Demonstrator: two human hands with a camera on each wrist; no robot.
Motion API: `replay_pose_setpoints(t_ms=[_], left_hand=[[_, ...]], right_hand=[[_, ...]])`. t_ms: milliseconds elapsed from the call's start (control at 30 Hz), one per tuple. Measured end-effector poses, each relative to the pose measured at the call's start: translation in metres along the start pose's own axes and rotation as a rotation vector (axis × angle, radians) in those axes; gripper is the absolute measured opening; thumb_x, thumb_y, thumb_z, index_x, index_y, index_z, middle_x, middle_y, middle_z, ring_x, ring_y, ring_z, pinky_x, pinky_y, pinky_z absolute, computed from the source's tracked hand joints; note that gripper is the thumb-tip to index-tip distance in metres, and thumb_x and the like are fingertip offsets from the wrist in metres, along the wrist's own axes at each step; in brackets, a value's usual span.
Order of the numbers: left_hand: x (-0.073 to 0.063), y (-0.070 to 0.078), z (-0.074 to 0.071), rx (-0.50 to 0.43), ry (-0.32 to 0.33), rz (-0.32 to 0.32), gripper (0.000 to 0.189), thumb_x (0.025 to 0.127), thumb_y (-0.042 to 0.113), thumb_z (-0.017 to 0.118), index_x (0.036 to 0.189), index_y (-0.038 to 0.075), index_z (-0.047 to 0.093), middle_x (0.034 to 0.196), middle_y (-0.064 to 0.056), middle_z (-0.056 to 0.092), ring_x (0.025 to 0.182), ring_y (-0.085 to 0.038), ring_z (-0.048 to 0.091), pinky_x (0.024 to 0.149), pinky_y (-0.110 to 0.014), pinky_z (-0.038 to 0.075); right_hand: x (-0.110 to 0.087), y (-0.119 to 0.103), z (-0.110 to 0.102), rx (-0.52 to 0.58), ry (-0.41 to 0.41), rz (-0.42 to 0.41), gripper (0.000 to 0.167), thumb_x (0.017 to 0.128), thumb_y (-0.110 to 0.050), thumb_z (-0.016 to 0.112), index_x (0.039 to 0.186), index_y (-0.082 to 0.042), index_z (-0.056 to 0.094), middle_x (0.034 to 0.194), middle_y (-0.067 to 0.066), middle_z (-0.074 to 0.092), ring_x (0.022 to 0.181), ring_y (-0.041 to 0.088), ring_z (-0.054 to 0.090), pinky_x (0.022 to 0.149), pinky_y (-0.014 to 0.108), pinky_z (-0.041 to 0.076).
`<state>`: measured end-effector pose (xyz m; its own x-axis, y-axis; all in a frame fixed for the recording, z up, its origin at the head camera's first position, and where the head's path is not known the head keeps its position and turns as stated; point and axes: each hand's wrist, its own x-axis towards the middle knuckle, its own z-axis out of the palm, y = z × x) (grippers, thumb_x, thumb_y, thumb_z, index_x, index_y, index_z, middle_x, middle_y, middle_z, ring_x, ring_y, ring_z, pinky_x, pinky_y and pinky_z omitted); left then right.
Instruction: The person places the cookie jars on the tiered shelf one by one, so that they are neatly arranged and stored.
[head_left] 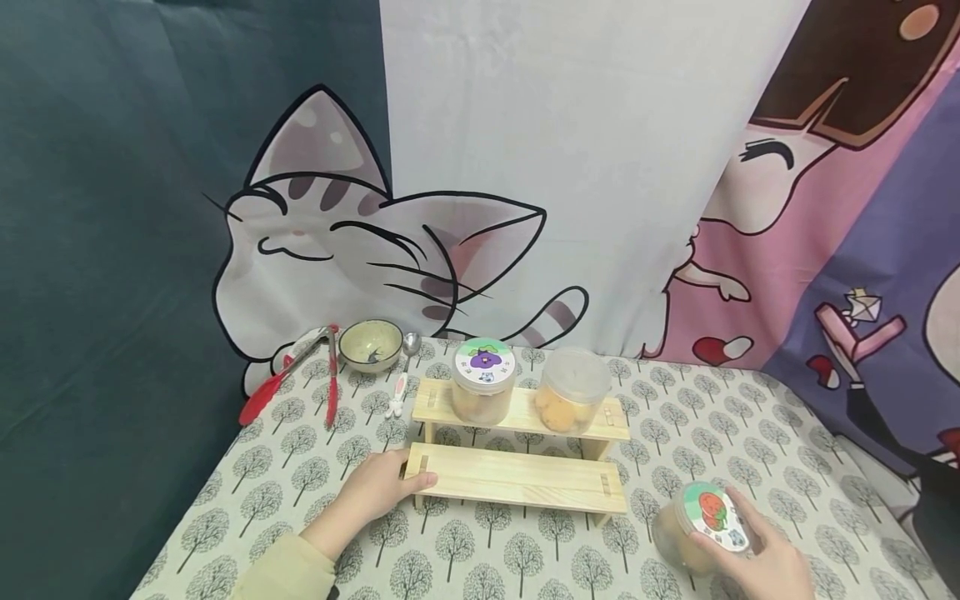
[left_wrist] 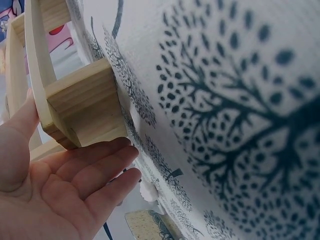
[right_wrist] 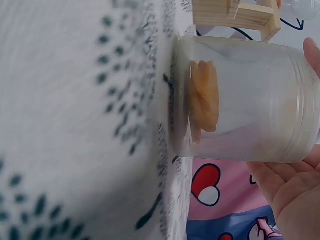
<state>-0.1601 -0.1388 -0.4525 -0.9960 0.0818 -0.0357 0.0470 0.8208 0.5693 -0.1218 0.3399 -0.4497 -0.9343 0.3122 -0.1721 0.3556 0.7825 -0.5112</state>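
A two-step wooden rack (head_left: 517, 475) stands on the table, its left end beside my left hand (head_left: 378, 483). In the left wrist view, the thumb lies over the top plank and the nearly straight fingers (left_wrist: 100, 170) reach along the end, holding the plank's corner. To the right of the rack, my right hand (head_left: 772, 558) grips a clear plastic jar (head_left: 671, 533) near its lid, which has a tomato picture (head_left: 714, 512). The thumb and fingers are on opposite sides. Inside the jar an orange piece (right_wrist: 204, 97) lies at the bottom, and the jar's base is close against the cloth.
On the rack's upper step stand an eggplant-lidded jar (head_left: 480, 392) and a pale-lidded jar (head_left: 573, 392) with orange contents. Red-tipped tongs (head_left: 330, 383), a bowl (head_left: 371, 343) and a rabbit-handled spoon (head_left: 399, 392) lie at the back left. A cartoon curtain (head_left: 585, 167) hangs behind the tree-print tablecloth (head_left: 285, 483).
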Motion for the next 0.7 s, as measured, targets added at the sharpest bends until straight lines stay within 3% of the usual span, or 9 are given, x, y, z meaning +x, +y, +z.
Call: replay_pose_setpoints(t_ms=[233,433,567,700], left_hand=[[-0.001,0.001,-0.002,0.007,0.000,-0.004,0.060,0.079,0.048,0.070,0.119,0.004,0.063,0.106,-0.020,0.068,0.094,-0.038,0.064,0.080,-0.053,0.049],[-0.002,0.000,-0.003,0.004,0.003,-0.007,0.060,0.079,0.048,0.070,0.118,0.004,0.063,0.106,-0.020,0.068,0.094,-0.038,0.064,0.080,-0.053,0.049],[-0.001,-0.001,-0.002,0.007,0.003,-0.001,0.057,0.079,0.048,0.070,0.116,0.005,0.064,0.103,-0.017,0.069,0.089,-0.034,0.065,0.078,-0.050,0.050],[0.001,0.000,0.000,0.014,-0.010,0.001,0.056,0.079,0.048,0.070,0.116,0.006,0.065,0.099,-0.015,0.070,0.081,-0.028,0.064,0.074,-0.047,0.050]], right_hand=[[-0.007,-0.012,-0.005,0.096,0.080,-0.070,0.097,0.073,-0.055,0.075,0.149,-0.017,0.029,0.137,0.032,0.043,0.117,0.045,0.047,0.086,0.051,0.042],[-0.012,-0.030,-0.012,0.087,0.072,-0.156,0.093,0.076,-0.052,0.075,0.149,-0.019,0.029,0.138,0.032,0.041,0.119,0.048,0.045,0.085,0.054,0.042],[-0.017,-0.043,-0.011,0.093,0.119,-0.234,0.092,0.073,-0.048,0.079,0.148,-0.017,0.034,0.136,0.032,0.045,0.117,0.048,0.047,0.084,0.055,0.042],[-0.021,-0.055,-0.012,0.077,0.196,-0.329,0.089,0.069,-0.045,0.083,0.143,-0.018,0.043,0.129,0.030,0.053,0.110,0.043,0.054,0.074,0.041,0.045]])
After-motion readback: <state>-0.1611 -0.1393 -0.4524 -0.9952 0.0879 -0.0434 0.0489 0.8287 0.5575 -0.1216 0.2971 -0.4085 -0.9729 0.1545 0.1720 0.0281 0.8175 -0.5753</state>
